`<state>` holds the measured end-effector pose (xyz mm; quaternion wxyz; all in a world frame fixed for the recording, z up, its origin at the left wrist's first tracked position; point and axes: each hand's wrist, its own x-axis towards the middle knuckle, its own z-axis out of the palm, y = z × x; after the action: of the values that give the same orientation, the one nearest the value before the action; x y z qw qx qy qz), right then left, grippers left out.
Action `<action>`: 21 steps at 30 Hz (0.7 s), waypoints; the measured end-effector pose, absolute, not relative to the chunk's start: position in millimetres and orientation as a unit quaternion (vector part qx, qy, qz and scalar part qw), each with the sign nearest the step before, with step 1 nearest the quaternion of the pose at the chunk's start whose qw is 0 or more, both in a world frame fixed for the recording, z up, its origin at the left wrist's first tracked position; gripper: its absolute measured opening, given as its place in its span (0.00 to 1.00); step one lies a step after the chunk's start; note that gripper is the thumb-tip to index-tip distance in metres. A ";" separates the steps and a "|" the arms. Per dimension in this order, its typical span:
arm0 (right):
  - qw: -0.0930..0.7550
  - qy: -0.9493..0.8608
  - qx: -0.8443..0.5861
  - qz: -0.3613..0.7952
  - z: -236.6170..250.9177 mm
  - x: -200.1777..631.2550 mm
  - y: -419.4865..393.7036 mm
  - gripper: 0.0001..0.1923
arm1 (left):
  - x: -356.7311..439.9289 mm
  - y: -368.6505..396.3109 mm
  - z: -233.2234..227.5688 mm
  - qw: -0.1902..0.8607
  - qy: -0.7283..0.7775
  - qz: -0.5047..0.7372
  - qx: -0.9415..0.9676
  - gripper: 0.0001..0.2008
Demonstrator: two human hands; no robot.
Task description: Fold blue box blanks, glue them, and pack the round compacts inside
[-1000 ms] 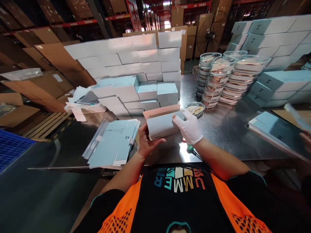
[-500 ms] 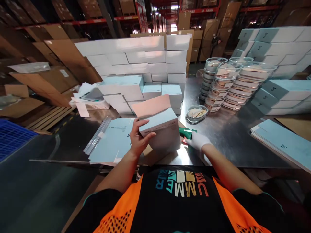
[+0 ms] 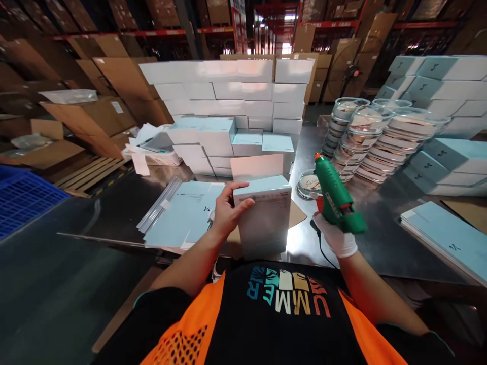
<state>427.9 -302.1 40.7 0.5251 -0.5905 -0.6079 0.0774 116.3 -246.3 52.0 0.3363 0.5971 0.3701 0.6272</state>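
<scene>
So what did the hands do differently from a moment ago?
The gloved right hand left the pale blue cardboard box, reached down to the steel table, took hold of the green glue gun and lifted it, nozzle up. The bare left hand turned the box upright, flap open. The stacked white boxes and glass dishes stayed put.

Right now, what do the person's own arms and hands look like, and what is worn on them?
The left hand is bare, with no glove, and the forearm is uncovered. The right hand wears a snug white glove that ends at the wrist; the forearm above it is bare. Both upper arms end in short black sleeves, beside an orange mesh vest. No watch or rings visible.
</scene>
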 end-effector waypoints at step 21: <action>0.535 -0.505 -0.564 0.375 38.7 403.9 -274.9 0.21 | 125.4 -255.8 49.3 0.191 0.377 0.639 0.643 0.32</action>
<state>403.9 -274.9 38.7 0.5349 -0.5642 -0.5045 0.3755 125.4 -255.8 49.3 0.1907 0.6430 0.3770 0.6387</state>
